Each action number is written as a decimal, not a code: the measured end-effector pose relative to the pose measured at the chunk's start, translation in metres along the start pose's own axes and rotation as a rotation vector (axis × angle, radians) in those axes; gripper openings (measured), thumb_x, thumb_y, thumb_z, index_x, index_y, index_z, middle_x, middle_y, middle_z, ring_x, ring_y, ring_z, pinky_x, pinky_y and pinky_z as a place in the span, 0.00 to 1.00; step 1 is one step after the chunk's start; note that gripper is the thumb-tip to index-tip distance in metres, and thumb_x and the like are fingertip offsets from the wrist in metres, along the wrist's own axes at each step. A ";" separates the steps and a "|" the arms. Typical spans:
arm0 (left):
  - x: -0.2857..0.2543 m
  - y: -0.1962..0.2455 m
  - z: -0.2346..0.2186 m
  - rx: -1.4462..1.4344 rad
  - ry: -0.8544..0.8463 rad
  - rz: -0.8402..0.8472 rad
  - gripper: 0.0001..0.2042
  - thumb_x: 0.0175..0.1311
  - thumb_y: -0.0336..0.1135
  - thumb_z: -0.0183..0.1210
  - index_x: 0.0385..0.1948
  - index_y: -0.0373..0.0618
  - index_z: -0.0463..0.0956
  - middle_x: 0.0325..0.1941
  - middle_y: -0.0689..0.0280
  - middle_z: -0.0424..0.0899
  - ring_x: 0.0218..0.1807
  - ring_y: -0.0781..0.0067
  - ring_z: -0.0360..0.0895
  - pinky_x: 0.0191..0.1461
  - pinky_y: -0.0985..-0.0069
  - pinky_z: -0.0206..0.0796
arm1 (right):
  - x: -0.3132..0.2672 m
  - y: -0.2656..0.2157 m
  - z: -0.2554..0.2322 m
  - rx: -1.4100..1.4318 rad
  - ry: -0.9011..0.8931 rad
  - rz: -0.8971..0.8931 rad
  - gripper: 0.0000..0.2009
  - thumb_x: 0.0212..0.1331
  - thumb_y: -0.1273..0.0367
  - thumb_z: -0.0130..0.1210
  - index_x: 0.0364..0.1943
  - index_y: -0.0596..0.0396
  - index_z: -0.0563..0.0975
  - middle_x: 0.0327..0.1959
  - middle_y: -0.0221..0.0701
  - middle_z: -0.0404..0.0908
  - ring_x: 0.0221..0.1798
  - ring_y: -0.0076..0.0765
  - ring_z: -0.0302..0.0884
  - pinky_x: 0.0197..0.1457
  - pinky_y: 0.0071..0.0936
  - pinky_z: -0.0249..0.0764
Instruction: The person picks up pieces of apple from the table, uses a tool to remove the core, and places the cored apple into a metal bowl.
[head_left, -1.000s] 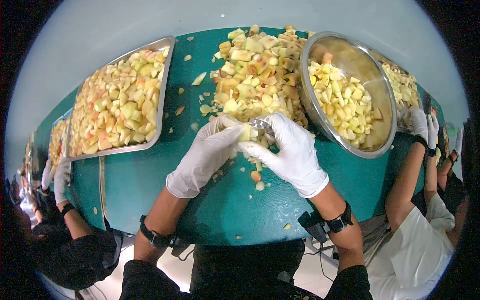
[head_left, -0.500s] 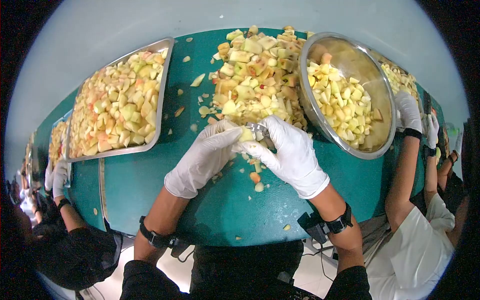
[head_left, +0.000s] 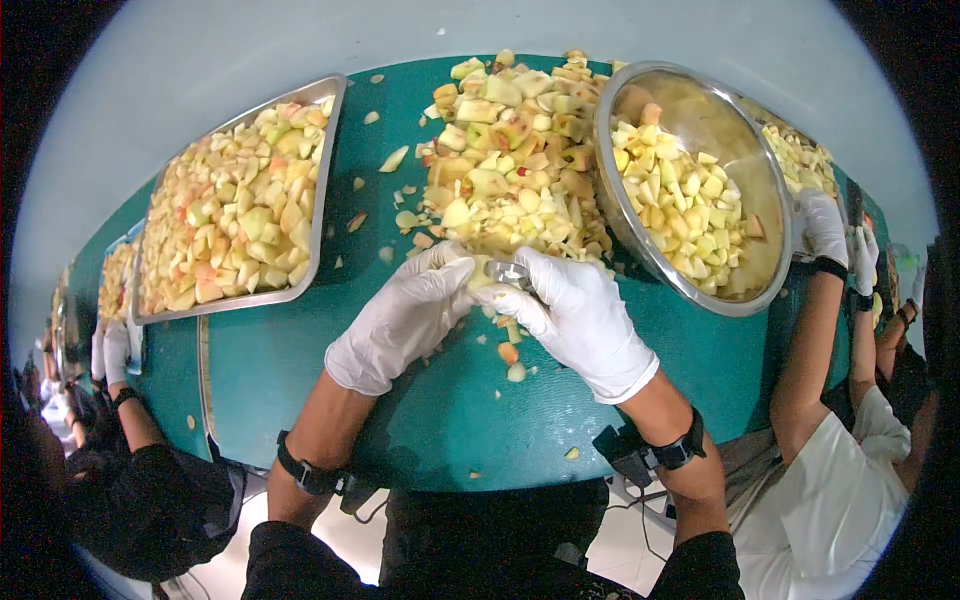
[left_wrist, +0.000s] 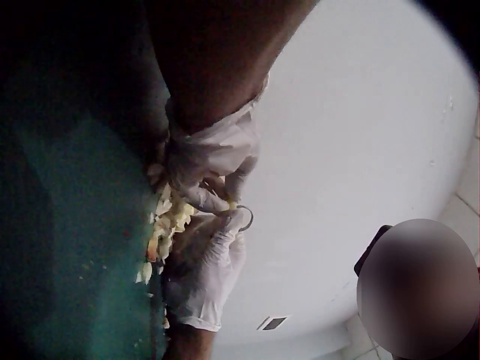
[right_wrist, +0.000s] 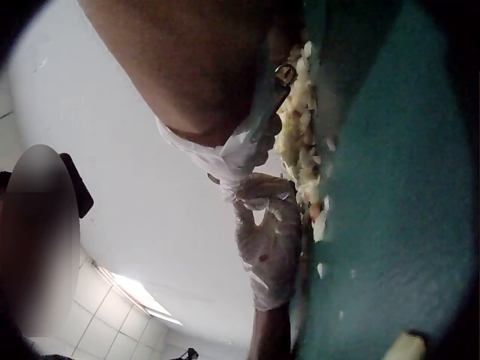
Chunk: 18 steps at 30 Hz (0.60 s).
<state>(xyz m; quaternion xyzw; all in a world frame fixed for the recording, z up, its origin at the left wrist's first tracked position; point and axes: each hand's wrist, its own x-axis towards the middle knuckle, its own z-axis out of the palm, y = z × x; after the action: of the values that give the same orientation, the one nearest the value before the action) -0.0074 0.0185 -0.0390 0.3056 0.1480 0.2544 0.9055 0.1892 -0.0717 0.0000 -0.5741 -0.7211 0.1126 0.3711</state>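
Note:
My gloved left hand (head_left: 402, 315) pinches a small pale apple piece (head_left: 481, 274) between thumb and fingers, most of it covered by the glove. Facing it, my gloved right hand (head_left: 583, 318) grips a curved metal tool (head_left: 508, 272) whose band lies right at the piece. The same tool (left_wrist: 248, 217) appears as a thin arc at the fingertips in the left wrist view. Both hands are held at the near edge of a heap of cut apple (head_left: 515, 160). The tool's handle is hidden in the right hand.
A metal tray (head_left: 322, 215) full of apple chunks lies at left. To the right, a steel bowl (head_left: 745, 125) of chunks leans tilted against the heap. Loose scraps (head_left: 508, 352) dot the green table (head_left: 440, 430). Other people's gloved hands (head_left: 822, 225) work at both sides.
The metal tool has come slightly nearer to me and to the left, with the right hand following. The left hand has shifted a little; another person's hand at right moved away from the table's near edge.

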 end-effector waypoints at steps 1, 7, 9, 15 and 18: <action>0.001 -0.001 -0.003 -0.003 -0.015 -0.005 0.17 0.76 0.34 0.55 0.61 0.36 0.70 0.60 0.58 0.80 0.59 0.65 0.80 0.64 0.70 0.74 | 0.000 0.001 0.001 0.019 0.012 -0.014 0.18 0.64 0.53 0.63 0.33 0.53 0.75 0.25 0.40 0.80 0.29 0.53 0.82 0.30 0.45 0.77; -0.002 0.006 0.019 -0.095 0.017 0.015 0.12 0.77 0.31 0.53 0.56 0.37 0.73 0.56 0.59 0.82 0.58 0.68 0.81 0.64 0.70 0.74 | -0.001 -0.001 0.001 0.043 0.024 -0.030 0.15 0.64 0.57 0.65 0.35 0.53 0.77 0.24 0.40 0.80 0.28 0.52 0.82 0.30 0.45 0.76; -0.004 0.005 0.017 -0.111 0.040 0.022 0.11 0.77 0.30 0.53 0.55 0.38 0.75 0.55 0.61 0.83 0.58 0.70 0.81 0.64 0.72 0.74 | -0.001 -0.001 0.002 0.155 0.035 0.021 0.14 0.64 0.58 0.65 0.35 0.54 0.78 0.23 0.39 0.80 0.26 0.49 0.81 0.29 0.42 0.75; 0.002 0.000 -0.015 0.066 0.191 0.175 0.10 0.77 0.33 0.55 0.52 0.40 0.75 0.52 0.65 0.82 0.53 0.75 0.80 0.59 0.77 0.75 | 0.001 0.000 0.003 0.349 0.231 0.225 0.14 0.65 0.60 0.66 0.39 0.58 0.80 0.21 0.36 0.80 0.21 0.33 0.79 0.28 0.31 0.72; 0.001 0.010 -0.003 0.034 0.177 0.215 0.11 0.78 0.36 0.54 0.51 0.39 0.75 0.52 0.63 0.80 0.53 0.75 0.78 0.60 0.77 0.73 | 0.007 0.000 0.002 0.424 0.247 0.400 0.14 0.66 0.60 0.64 0.43 0.59 0.81 0.25 0.38 0.84 0.25 0.37 0.83 0.32 0.33 0.75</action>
<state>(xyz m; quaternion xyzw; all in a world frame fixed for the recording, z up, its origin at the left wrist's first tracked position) -0.0120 0.0272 -0.0354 0.3111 0.1981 0.3735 0.8511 0.1868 -0.0649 0.0013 -0.6236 -0.5039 0.2606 0.5379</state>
